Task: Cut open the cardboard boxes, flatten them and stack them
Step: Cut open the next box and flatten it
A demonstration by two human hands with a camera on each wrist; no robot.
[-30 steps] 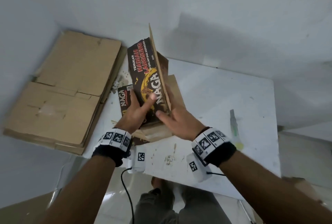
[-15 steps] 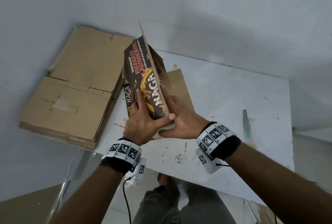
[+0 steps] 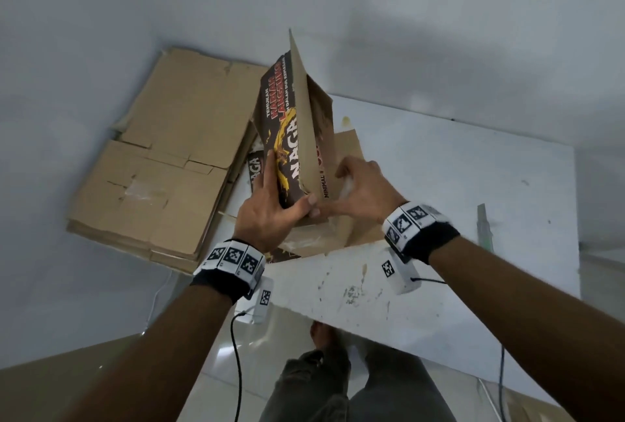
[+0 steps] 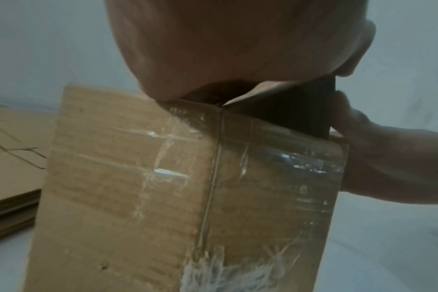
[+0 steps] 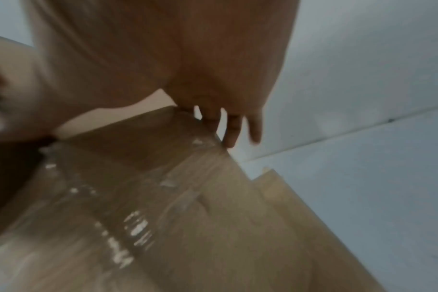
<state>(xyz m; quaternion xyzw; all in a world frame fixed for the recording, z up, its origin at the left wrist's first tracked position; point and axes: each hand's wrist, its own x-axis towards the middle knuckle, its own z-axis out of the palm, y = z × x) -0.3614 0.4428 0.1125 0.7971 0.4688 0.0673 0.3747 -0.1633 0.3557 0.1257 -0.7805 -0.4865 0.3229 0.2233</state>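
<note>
A dark printed "NAGA" cardboard box (image 3: 287, 124) stands on end, pressed nearly flat, on the white table (image 3: 456, 178). My left hand (image 3: 284, 191) grips its near edge, fingers laid on the printed face and thumb hooked round the edge. My right hand (image 3: 351, 184) holds the brown panel on the opposite side with curled fingers. The left wrist view shows the box's taped bottom flaps (image 4: 188, 197) under my palm. The right wrist view is blurred, with fingers (image 5: 233, 128) over the taped cardboard (image 5: 163, 197).
A stack of flattened brown boxes (image 3: 162, 157) lies left of the table. A green utility knife (image 3: 483, 222) rests on the table to the right. More cardboard (image 3: 351, 151) lies flat under the held box. My legs (image 3: 338, 387) are below the table's near edge.
The box has been squeezed flatter and lifted more upright. My right hand has shifted to the right from beside the left thumb and now curls on the brown panel.
</note>
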